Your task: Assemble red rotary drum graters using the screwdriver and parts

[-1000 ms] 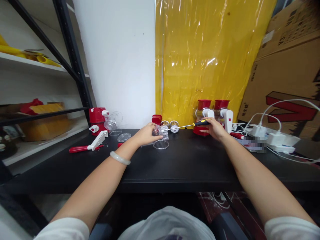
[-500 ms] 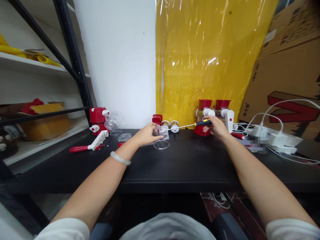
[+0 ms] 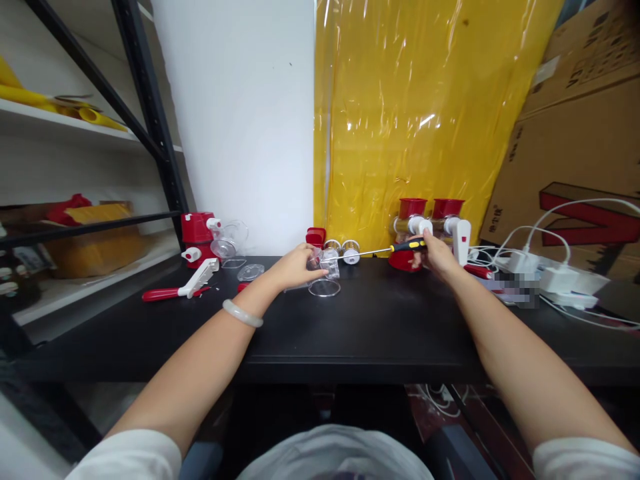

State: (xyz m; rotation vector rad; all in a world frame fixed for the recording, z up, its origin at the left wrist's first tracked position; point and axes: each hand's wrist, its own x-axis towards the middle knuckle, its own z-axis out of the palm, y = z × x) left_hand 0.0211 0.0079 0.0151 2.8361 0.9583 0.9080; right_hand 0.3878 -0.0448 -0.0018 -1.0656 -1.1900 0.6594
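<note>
My left hand [image 3: 299,265] is closed around a clear plastic part [image 3: 330,269] with a round rim, on the black table. In my right hand [image 3: 436,257] is a screwdriver [image 3: 407,246] with a black and yellow handle, its long shaft level and pointing left. The shaft's tip reaches the clear part; whether it touches a screw is too small to tell. Just behind the clear part lie round white-and-clear drums [image 3: 351,253] and a red piece [image 3: 315,236]. Beyond my right hand stand two red and clear graters [image 3: 411,208], partly hidden by it.
To the left are a red grater body [image 3: 197,230], a white and red handle [image 3: 181,291] and a clear lid [image 3: 251,273]. White cables and a power strip [image 3: 555,277] sit at right. A large cardboard box [image 3: 575,147] leans behind them.
The view has shifted slightly. My right hand's fingers have changed position a little on the screwdriver's handle, while my left hand keeps its hold on the clear part.
</note>
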